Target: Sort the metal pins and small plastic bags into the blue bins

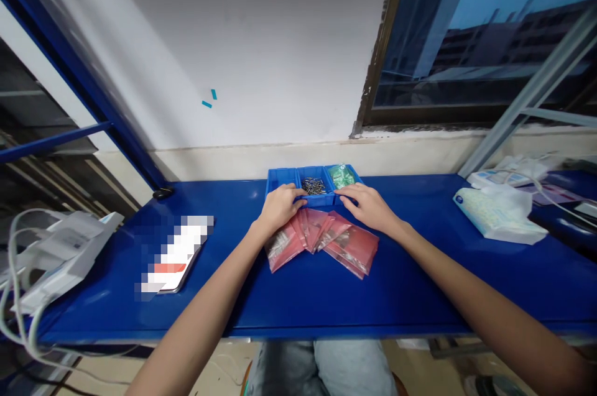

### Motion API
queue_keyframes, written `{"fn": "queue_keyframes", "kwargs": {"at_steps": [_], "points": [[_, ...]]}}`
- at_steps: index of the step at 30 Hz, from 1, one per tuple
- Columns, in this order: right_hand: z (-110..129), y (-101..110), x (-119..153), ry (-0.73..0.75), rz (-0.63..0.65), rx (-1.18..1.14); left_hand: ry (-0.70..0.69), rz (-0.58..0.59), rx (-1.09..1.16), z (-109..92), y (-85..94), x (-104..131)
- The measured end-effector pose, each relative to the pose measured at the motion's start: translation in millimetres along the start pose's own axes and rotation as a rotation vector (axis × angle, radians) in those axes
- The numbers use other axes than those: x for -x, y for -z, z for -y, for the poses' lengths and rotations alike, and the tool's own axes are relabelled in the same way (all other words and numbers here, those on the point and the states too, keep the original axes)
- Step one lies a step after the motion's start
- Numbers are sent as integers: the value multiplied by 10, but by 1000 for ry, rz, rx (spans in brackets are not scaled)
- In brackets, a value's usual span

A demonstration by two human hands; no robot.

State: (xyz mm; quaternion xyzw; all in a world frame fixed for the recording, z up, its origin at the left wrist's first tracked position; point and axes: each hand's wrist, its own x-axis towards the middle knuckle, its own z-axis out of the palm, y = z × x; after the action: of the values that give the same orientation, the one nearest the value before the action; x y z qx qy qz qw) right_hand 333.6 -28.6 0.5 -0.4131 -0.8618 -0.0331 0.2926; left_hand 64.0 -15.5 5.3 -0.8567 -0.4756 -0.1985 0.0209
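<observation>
Three blue parts bins (316, 200) stand side by side by the wall. The middle one contains a pile of small metal screws (313, 186), and the right one has green plastic packets (342, 176). My left hand (281, 206) is closed at the front rim between the left and middle bins, thumb against the front wall. My right hand (370, 209) is at the front rim between the middle and right bins, fingers bent over the edge. Several red translucent bags (352, 245) with small contents lie fanned out below both hands.
A phone (180, 256) with a blurred screen lies on the blue table (326, 303) at left. White devices with cables (69, 247) sit at the far left. A tissue pack (499, 212) is on the right. Behind the bins rises a wall.
</observation>
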Motion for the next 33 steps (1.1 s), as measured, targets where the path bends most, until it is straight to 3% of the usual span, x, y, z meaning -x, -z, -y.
{"fn": "queue_keyframes", "kwargs": {"at_steps": [11,19,26,33], "points": [[-14,-8,-10,-30,41,29,8,-3,-22,27,-43,-14],[12,-17,-8,-46,22,41,-15,-97,-62,9,-78,-5],[47,-6,-6,-48,26,66,-72,-52,-171,-29,-15,12],[38,-18,1,-44,31,89,-67,-55,-144,-7,-49,16]]}}
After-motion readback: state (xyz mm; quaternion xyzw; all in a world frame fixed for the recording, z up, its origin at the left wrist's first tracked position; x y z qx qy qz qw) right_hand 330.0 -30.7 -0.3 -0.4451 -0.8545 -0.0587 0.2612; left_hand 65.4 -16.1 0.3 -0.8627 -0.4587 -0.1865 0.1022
